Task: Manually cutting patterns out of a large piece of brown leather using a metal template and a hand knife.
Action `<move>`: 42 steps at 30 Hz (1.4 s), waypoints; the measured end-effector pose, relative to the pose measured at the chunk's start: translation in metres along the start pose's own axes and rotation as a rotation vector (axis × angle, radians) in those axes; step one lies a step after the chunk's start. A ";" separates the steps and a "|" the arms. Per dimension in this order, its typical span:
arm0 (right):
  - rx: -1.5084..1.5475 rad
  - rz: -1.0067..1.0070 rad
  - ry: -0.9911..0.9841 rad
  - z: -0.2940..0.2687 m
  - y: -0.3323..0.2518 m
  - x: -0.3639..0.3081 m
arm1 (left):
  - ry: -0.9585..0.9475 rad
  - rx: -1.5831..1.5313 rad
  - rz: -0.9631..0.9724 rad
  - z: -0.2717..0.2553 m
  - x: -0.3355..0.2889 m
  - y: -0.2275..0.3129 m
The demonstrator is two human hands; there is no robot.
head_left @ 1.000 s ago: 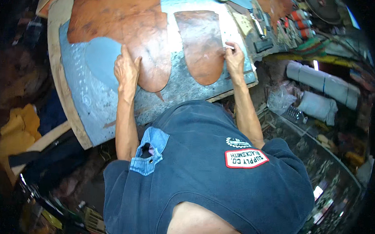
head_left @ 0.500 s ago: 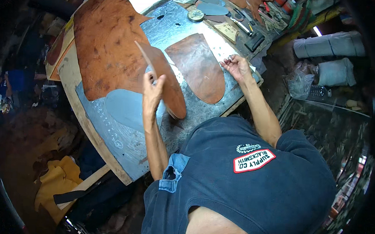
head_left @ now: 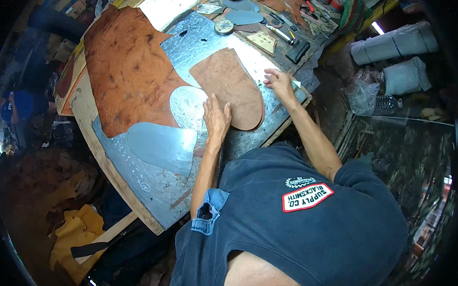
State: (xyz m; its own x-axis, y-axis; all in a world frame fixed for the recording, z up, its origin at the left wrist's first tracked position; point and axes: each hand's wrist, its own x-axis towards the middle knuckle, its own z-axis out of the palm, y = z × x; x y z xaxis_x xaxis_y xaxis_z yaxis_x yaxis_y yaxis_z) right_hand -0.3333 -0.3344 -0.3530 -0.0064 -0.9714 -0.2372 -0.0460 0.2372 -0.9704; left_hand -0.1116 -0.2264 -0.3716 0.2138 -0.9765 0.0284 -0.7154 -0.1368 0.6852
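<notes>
Two matching leather pieces with rounded ends lie stacked on the metal-topped table. The upper leather piece [head_left: 226, 86] shows its pale, rough side, and a thin dark edge of the lower one peeks out along the right. My left hand [head_left: 217, 116] is open, fingers stretched out at the stack's left edge. Just right of the stack is my right hand [head_left: 279, 85], its fingers curled together; whatever they hold is too small to make out. Left of the stack spreads a large brown hide [head_left: 127, 69]. A grey rounded template [head_left: 162, 145] lies near its lower edge.
Beyond the stack are a round tin [head_left: 224, 27], a cream template [head_left: 262, 41], a black block [head_left: 297, 52] and a pen-like tool [head_left: 280, 34]. The table's wooden edge [head_left: 119, 189] runs along the left. Wrapped rolls [head_left: 397, 43] lie off to the right.
The leather piece that my left hand was lifting and turning now lies pale side up over the other one. My left hand has let go and moved right; my right hand stays close by.
</notes>
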 end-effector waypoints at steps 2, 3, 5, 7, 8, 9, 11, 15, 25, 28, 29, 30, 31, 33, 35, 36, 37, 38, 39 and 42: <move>-0.332 -0.132 -0.004 0.021 -0.009 -0.004 | 0.017 -0.016 -0.001 0.003 0.001 -0.001; -0.338 -0.127 -0.007 0.029 -0.010 -0.008 | 0.024 0.043 0.014 0.002 0.001 -0.001; -0.584 -0.542 -0.218 0.044 -0.009 -0.017 | 0.068 0.181 0.078 0.001 -0.002 0.000; -0.695 -0.586 -0.274 0.052 -0.003 -0.024 | 0.057 0.204 0.067 0.005 -0.005 -0.001; -0.793 -0.647 -0.323 0.058 0.000 -0.023 | 0.058 0.237 0.069 0.005 -0.004 -0.003; -0.827 -0.525 -0.329 0.064 0.003 -0.022 | 0.084 0.215 0.066 0.005 -0.003 -0.004; -0.846 -0.544 -0.325 0.068 0.007 -0.026 | 0.091 0.212 0.059 0.007 -0.005 -0.005; -0.816 -0.711 -0.388 0.063 0.012 -0.018 | 0.087 0.220 0.050 0.006 -0.004 -0.004; -0.519 -0.541 -0.018 0.030 0.000 -0.014 | 0.178 -0.028 0.085 0.007 0.015 -0.008; -0.423 -0.457 -0.053 0.035 0.014 -0.015 | 0.143 -0.219 -0.112 0.005 0.025 -0.005; -0.451 -0.445 -0.021 0.033 0.015 -0.017 | 0.136 -0.478 -0.213 0.002 0.028 0.002; -0.479 -0.430 0.007 0.030 0.014 -0.019 | 0.120 -0.736 -0.321 0.000 0.031 0.008; -0.458 -0.406 0.023 0.026 0.012 -0.017 | 0.115 -0.762 -0.389 0.000 0.038 0.008; -0.413 -0.374 -0.020 0.035 0.004 -0.018 | 0.188 -0.797 -0.478 0.005 0.044 -0.037; -0.399 -0.269 -0.045 0.029 0.004 -0.013 | 0.099 -0.860 -0.563 -0.001 0.055 -0.038; -0.396 -0.274 -0.037 0.025 0.005 -0.011 | 0.064 -0.885 -0.630 -0.008 0.063 -0.027; -0.372 -0.274 -0.044 0.022 0.005 -0.009 | -0.031 -0.838 -0.626 -0.010 0.073 -0.033; -0.350 -0.266 -0.064 0.020 0.006 -0.012 | -0.026 -0.837 -0.635 -0.009 0.075 -0.027; -0.334 -0.282 -0.073 0.020 0.007 -0.011 | -0.043 -0.803 -0.599 -0.007 0.079 -0.021; -0.249 -0.231 -0.183 0.012 0.006 0.007 | -0.076 -0.626 -0.493 -0.003 0.081 0.001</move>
State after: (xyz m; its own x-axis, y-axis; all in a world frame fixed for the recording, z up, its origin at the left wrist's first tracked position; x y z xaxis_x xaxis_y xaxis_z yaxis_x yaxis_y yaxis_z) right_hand -0.3217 -0.3399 -0.3612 0.2103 -0.9768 -0.0394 -0.2665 -0.0186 -0.9637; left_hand -0.0933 -0.3050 -0.3661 0.3460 -0.8396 -0.4187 -0.0388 -0.4587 0.8877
